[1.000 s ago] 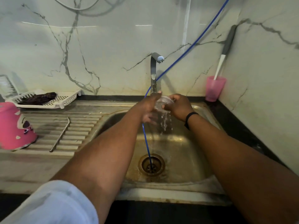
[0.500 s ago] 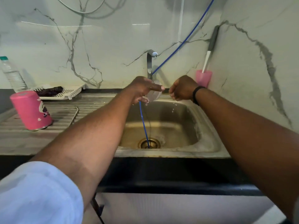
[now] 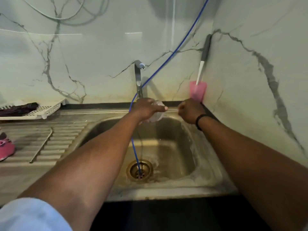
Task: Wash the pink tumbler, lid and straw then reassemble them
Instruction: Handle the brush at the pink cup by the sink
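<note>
Both hands work over the sink (image 3: 206, 165): my left hand (image 3: 146, 110) grips the clear lid (image 3: 157, 114), my right hand (image 3: 190, 110) is curled into a fist, pinching the straw (image 3: 172, 110).

The pink tumbler (image 3: 5, 147) is cut off by the left edge — only a lower corner shows on the draining board. The clear lid (image 3: 155, 112) is mostly hidden behind the left hand (image 3: 146, 110), its outline blurred. A thin, faint line runs between the two hands; whether it is the straw cannot be told. The right hand (image 3: 190, 111) is curled, its fingertips out of sight. The white rack (image 3: 41, 109) is cropped at the left edge — the dark thing in it is unclear.
</note>
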